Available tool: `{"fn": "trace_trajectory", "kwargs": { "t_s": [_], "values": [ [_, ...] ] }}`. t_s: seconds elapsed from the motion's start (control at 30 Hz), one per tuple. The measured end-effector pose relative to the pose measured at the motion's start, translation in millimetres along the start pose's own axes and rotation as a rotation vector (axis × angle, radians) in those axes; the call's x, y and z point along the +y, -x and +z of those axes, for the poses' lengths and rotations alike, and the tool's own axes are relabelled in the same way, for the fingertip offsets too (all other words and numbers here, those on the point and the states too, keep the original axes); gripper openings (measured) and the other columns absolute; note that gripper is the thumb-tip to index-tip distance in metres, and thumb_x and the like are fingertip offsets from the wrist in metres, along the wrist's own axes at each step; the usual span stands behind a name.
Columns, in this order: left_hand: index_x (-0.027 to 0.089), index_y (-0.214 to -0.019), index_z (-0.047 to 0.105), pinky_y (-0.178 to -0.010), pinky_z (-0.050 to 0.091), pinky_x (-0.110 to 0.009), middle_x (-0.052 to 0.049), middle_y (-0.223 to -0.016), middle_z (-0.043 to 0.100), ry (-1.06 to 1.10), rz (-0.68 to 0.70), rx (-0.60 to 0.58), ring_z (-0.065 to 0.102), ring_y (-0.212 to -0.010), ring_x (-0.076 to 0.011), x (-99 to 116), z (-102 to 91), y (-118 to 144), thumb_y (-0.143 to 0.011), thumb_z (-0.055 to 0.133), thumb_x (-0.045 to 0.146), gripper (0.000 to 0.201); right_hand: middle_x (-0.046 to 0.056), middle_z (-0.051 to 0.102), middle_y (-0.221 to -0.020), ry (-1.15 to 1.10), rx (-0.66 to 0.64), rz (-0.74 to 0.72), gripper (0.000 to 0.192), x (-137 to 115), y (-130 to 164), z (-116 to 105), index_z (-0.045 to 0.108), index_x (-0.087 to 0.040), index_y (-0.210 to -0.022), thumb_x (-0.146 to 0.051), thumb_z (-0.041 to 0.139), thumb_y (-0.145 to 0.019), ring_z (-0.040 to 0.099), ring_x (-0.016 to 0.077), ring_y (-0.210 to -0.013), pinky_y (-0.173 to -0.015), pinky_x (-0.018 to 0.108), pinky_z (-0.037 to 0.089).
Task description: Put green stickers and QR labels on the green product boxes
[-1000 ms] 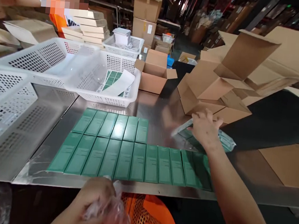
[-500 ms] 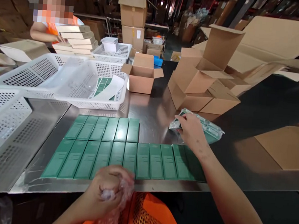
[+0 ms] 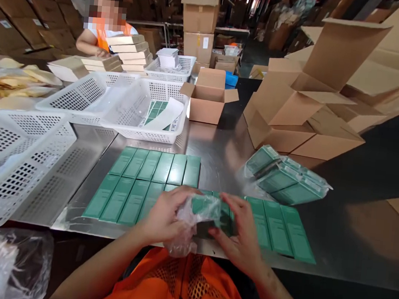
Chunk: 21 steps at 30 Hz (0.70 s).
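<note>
Both hands meet over the near edge of the steel table (image 3: pixel 216 151). My left hand (image 3: pixel 165 216) grips crumpled clear plastic wrap (image 3: pixel 188 231), and the wrap partly covers a green box (image 3: pixel 206 210). My right hand (image 3: pixel 236 230) holds the other side of that same wrapped box. Under and around the hands lie two rows of flat green boxes (image 3: pixel 156 167). To the right of them sits a clear bag of green boxes (image 3: pixel 285 177), untouched.
White perforated baskets (image 3: pixel 22 154) stand at left and centre; one basket (image 3: pixel 143 113) holds green boxes and a white sheet. Open cardboard cartons (image 3: pixel 208 97) and more cartons (image 3: pixel 292 106) line the back right. A person in an orange vest (image 3: pixel 103 36) handles stacked flat boxes at the far left.
My right hand left the bag of green boxes and came back to the table's near edge. My left hand rose with the plastic wrap. Both now hold one wrapped green box.
</note>
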State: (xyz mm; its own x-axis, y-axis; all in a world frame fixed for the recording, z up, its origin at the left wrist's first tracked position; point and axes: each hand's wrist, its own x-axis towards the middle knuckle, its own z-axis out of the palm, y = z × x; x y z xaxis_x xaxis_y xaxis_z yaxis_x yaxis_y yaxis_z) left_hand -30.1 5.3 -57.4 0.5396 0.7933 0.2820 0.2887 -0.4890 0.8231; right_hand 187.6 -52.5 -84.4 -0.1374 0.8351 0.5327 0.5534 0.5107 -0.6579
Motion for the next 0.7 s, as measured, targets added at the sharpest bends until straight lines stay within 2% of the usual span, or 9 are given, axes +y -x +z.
{"fn": "trace_trajectory", "kwargs": {
  "t_s": [0.07, 0.17, 0.23, 0.3, 0.37, 0.47, 0.57, 0.63, 0.7],
  "values": [
    [0.024, -0.127, 0.059, -0.085, 0.055, -0.035, -0.008, -0.119, 0.072, -0.086, 0.056, -0.115, 0.07, -0.101, -0.0245, -2, -0.7, 1, -0.085, 0.067, 0.028, 0.043, 0.012, 0.06, -0.129, 0.092, 0.003, -0.18, 0.056, -3, -11, -13, 0.049, -0.027, -0.144, -0.033, 0.067, -0.092, 0.055, 0.0275, -0.126, -0.102, 0.044, 0.052],
    [0.026, -0.146, 0.042, -0.089, 0.055, -0.037, -0.012, -0.136, 0.064, -0.177, 0.169, -0.071, 0.066, -0.115, -0.026, -5, -2.8, 4, -0.088, 0.066, 0.033, 0.063, 0.004, 0.073, -0.111, 0.093, -0.1, -0.453, 0.027, -7, -31, -29, 0.065, -0.025, -0.12, -0.016, 0.059, -0.095, 0.056, 0.0208, -0.128, -0.109, 0.043, 0.045],
    [0.025, -0.138, 0.052, -0.088, 0.054, -0.035, -0.012, -0.134, 0.064, -0.213, 0.355, 0.005, 0.065, -0.116, -0.0252, -5, -4.9, 4, -0.091, 0.064, 0.034, 0.049, 0.001, 0.077, -0.099, 0.055, -0.134, -0.514, 0.021, -8, -39, -31, 0.068, -0.023, -0.107, -0.013, 0.052, -0.098, 0.061, 0.0161, -0.12, -0.105, 0.038, 0.046],
    [0.022, -0.116, 0.065, -0.077, 0.052, -0.03, -0.009, -0.116, 0.071, -0.213, 0.547, 0.053, 0.07, -0.098, -0.0198, -4, -6.9, 3, -0.093, 0.058, 0.03, 0.025, 0.001, 0.076, -0.093, 0.022, -0.125, -0.523, 0.019, -8, -42, -28, 0.067, -0.021, -0.099, -0.017, 0.049, -0.101, 0.064, 0.0142, -0.111, -0.1, 0.034, 0.049],
    [0.02, -0.1, 0.067, -0.064, 0.046, -0.028, -0.004, -0.092, 0.073, -0.191, 0.662, 0.09, 0.067, -0.074, -0.0139, -3, -8.7, 1, -0.096, 0.052, 0.025, 0.017, 0.0, 0.072, -0.083, 0.028, -0.098, -0.553, 0.019, -7, -42, -24, 0.067, -0.022, -0.093, -0.02, 0.049, -0.102, 0.065, 0.0135, -0.099, -0.095, 0.032, 0.051],
    [0.021, -0.095, 0.066, -0.06, 0.042, -0.029, -0.001, -0.079, 0.067, -0.216, 0.693, 0.099, 0.059, -0.063, -0.0125, -2, -11.9, -2, -0.099, 0.045, 0.028, 0.023, -0.003, 0.062, -0.071, 0.121, -0.089, -0.579, 0.02, -7, -43, -23, 0.065, -0.023, -0.088, -0.019, 0.051, -0.101, 0.059, 0.0135, -0.084, -0.092, 0.03, 0.049],
    [0.022, -0.09, 0.066, -0.058, 0.04, -0.029, -0.001, -0.074, 0.06, -0.351, 0.68, 0.065, 0.053, -0.06, -0.0132, 0, -16.5, -6, -0.101, 0.042, 0.035, 0.029, -0.001, 0.069, -0.087, 0.208, -0.156, -0.63, 0.019, -9, -49, -27, 0.065, -0.023, -0.088, -0.019, 0.052, -0.101, 0.058, 0.0137, -0.094, -0.096, 0.03, 0.046],
    [0.021, -0.085, 0.064, -0.058, 0.04, -0.029, -0.001, -0.075, 0.06, -0.464, 0.667, 0.031, 0.052, -0.06, -0.0136, 1, -19.6, -9, -0.101, 0.04, 0.032, 0.03, -0.002, 0.073, -0.1, 0.243, -0.199, -0.693, 0.017, -11, -53, -31, 0.065, -0.023, -0.09, -0.021, 0.052, -0.102, 0.058, 0.0133, -0.101, -0.096, 0.03, 0.045],
    [0.019, -0.084, 0.06, -0.06, 0.043, -0.029, -0.002, -0.077, 0.062, -0.552, 0.658, -0.002, 0.054, -0.062, -0.0141, 2, -21.6, -13, -0.099, 0.039, 0.025, 0.027, -0.004, 0.072, -0.093, 0.294, -0.208, -0.734, 0.018, -14, -56, -34, 0.064, -0.024, -0.088, -0.02, 0.052, -0.101, 0.058, 0.0131, -0.093, -0.089, 0.03, 0.045]
  ]
}}
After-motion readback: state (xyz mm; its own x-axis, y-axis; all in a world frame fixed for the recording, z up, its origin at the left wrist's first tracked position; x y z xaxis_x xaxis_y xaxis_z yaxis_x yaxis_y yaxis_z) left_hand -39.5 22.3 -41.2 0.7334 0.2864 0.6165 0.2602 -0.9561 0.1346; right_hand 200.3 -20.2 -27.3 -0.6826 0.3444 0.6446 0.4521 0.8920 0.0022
